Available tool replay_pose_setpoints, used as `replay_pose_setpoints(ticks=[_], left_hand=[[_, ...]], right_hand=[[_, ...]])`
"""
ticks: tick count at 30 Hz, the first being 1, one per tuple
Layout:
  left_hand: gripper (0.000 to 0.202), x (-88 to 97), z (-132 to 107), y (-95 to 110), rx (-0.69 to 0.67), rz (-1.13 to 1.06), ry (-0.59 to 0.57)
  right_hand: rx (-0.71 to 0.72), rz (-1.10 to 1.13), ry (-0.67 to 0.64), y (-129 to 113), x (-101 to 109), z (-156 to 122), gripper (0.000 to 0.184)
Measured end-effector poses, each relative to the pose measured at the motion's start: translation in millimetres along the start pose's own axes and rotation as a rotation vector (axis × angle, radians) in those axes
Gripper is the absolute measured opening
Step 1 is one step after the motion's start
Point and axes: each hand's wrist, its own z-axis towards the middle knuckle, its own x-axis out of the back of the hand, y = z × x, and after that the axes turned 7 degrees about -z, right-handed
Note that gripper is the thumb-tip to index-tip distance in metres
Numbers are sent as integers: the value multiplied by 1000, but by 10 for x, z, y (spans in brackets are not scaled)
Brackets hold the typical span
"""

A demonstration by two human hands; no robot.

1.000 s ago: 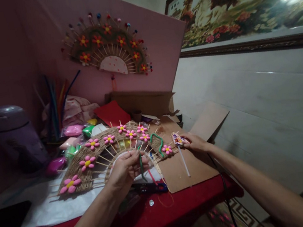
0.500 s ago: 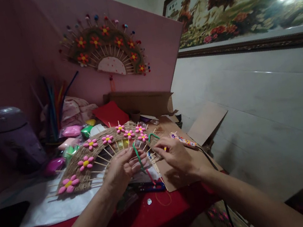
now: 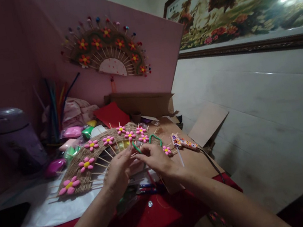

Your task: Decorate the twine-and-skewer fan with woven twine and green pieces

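Between the fingers of my left hand (image 3: 118, 168) and my right hand (image 3: 158, 159) is a short bent length of green pipe cleaner (image 3: 136, 147). Both hands are closed in a pinch around it, fingertips almost meeting. They are over the inner edge of a half-round fan (image 3: 96, 152) made of thin sticks wrapped in brown twine. Several pink flowers (image 3: 86, 164) with yellow centres sit along its band. Another green pipe cleaner (image 3: 155, 139), bent at angles, lies on the fan's right part. My hands hide some of the sticks.
Right of the fan lies a flower-patterned glue gun (image 3: 184, 141) with a black cord, on cardboard (image 3: 198, 164). Blue-handled snips (image 3: 149, 189) and a clear gem (image 3: 150, 204) are at the front. Bagged clay (image 3: 72, 132) and a lilac canister (image 3: 15, 141) are at left. A finished fan (image 3: 108, 54) hangs behind.
My right hand has moved left from the fan's right part to meet my left hand. It now pinches the pipe cleaner, uncovering the pink flower at right and the glue gun.
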Motion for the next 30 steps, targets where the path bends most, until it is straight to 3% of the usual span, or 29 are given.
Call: replay_pose_setpoints(ticks=[4, 7, 12, 20, 26, 30], left_hand=[[37, 56, 36, -26, -69, 197, 111], [39, 91, 51, -41, -46, 265, 205], [32, 99, 76, -28, -107, 379, 170], [13, 159, 288, 217, -368, 832, 259], [30, 143, 457, 310, -480, 1401, 197], [27, 105, 503, 302, -503, 1613, 116]], right_hand=[[-20, 188, -7, -26, 164, 100, 30], [-87, 310, -24, -93, 355, 221, 36], [-197, 402, -15, -152, 568, 542, 36], [-188, 390, -105, -1, 485, 1016, 45], [-140, 379, -123, 122, 382, 1233, 43], [-119, 362, -116, 173, 294, 1349, 42]])
